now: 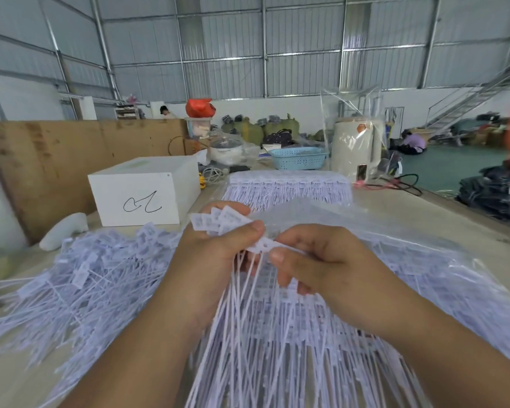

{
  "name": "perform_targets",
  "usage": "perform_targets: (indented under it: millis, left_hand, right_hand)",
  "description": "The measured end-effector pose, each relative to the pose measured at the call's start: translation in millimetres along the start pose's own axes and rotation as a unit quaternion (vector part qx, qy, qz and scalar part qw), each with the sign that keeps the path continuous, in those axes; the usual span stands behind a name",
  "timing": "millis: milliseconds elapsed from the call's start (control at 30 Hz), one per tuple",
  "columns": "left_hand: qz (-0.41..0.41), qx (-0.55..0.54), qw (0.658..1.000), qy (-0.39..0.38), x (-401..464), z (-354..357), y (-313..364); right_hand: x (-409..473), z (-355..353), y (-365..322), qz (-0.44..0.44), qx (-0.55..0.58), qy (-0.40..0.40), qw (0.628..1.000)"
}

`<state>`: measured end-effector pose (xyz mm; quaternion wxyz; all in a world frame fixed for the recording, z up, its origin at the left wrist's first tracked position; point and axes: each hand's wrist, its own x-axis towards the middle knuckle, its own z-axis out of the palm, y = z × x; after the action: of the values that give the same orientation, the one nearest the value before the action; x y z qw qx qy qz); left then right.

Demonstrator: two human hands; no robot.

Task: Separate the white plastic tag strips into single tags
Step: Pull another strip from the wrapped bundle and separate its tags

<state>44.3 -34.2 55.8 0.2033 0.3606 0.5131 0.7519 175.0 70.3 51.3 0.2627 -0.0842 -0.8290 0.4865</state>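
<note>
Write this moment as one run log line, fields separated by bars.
left hand: holds single tags | right hand: pinches tag strip | loose tags pile: left

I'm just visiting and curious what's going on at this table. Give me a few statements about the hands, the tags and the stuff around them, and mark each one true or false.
1. The left hand holds a fanned bunch of tag heads. True.
2. The right hand lies flat and idle on the table. False: it pinches a white tag between itself and the left hand.
3. A loose pile of single tags lies to the left of the hands. True.
4. The white box behind the pile is unmarked. False: it bears a handwritten black scribble.
5. The basket at the far end of the table is red. False: it is light blue.
</note>
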Motion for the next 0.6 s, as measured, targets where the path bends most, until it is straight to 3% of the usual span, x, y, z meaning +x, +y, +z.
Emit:
perform_targets:
  millis: [133, 333, 600]
  left_hand:
    - [0.022, 0.044, 0.999, -0.019, -2.9, 4.1, -3.3]
    - [0.016, 0.030, 0.999, -0.019, -1.9, 3.8, -6.0]
    - [0.056, -0.067, 0.989, 0.120, -10.0, 27.1, -10.4]
  right_hand:
    - [0.4, -8.1, 1.4, 0.005, -0.073, -0.043, 0.996]
    - [2.7, -11.6, 4.4, 0.025, -0.069, -0.064, 0.995]
    - [6.0, 20.4, 0.4, -0.073, -0.067, 0.160, 0.982]
